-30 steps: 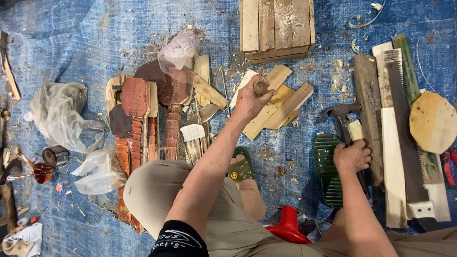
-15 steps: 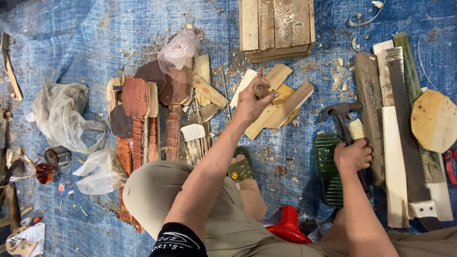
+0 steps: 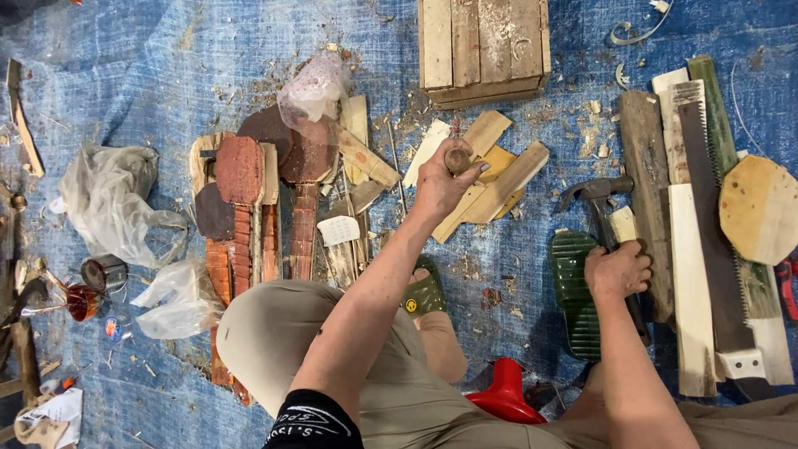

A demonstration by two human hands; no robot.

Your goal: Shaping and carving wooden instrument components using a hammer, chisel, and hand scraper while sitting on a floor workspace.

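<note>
We're sitting over a blue tarp (image 3: 150, 75) that's running off every edge, so we aren't seeing where it's ending. Our legs and a red stool (image 3: 503, 397) are getting cut off at the near edge. Far centre, a wooden crate (image 3: 482, 46) is getting clipped by the top edge. On the right, long boards (image 3: 690, 283) and a handsaw (image 3: 719, 249) are lying side by side, w/ an octagonal wood piece (image 3: 761, 208) overlapping them and partly running off the right edge. Left of centre, reddish carved paddles (image 3: 241, 191) are lying in a pile; clear plastic bags (image 3: 108, 199) are sitting further left, contents hard to make out.

Our right hand (image 3: 617, 270) is wrapping around the handle of a claw hammer (image 3: 600, 199), covering the handle's middle; the head is resting on the tarp, far of the hand, beside a green sandal (image 3: 573, 291). Our left hand (image 3: 440, 179) is closing around a small round wooden piece (image 3: 458, 159), only its top end showing, so its full shape isn't clear. It's being held above a fan of light wood slats (image 3: 499, 179), centre; touching or not, can't tell.

Vs. 1 s ago: both hands are staying about where they were, the left one still gripping the round piece, the right still on the hammer. Nothing else is shifting.
</note>
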